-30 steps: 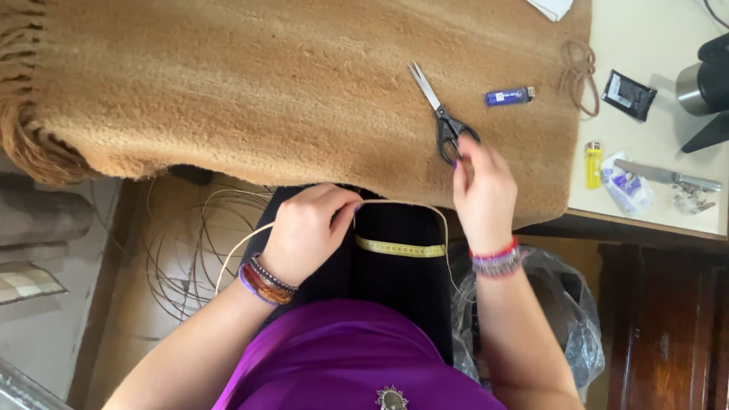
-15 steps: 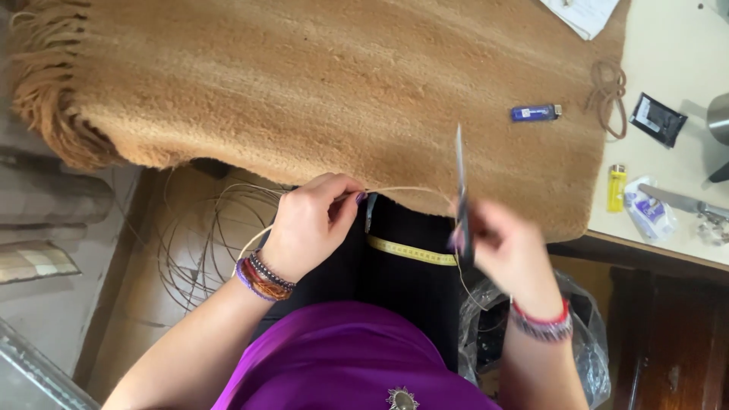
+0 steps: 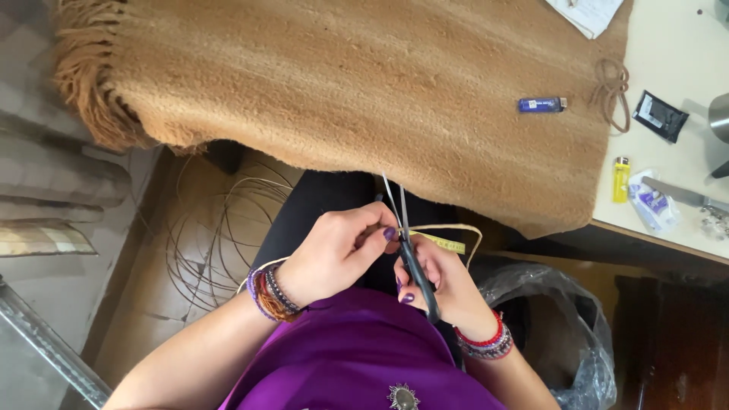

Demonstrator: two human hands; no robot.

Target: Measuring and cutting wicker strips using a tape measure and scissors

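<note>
Your right hand point(image 3: 444, 285) is gripping the scissors point(image 3: 410, 250), now lifted off the blanket point(image 3: 342, 83); at nine o'clock, your left hand point(image 3: 338, 250) is pinching the cord point(image 3: 456, 228).

Both forearms converged over the lap. The left hand point(image 3: 334, 254) was curled, fingertips pinched together, beaded bracelets at its wrist. The right hand point(image 3: 444, 285) was closed in a grip just beside it, wrist bent, also braceleted.

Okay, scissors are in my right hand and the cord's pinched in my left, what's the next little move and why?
Probably close the scissors on the cord. The blades stand open at it, just past where your left hand pinches it, and your right hand already grips the handles.
</note>
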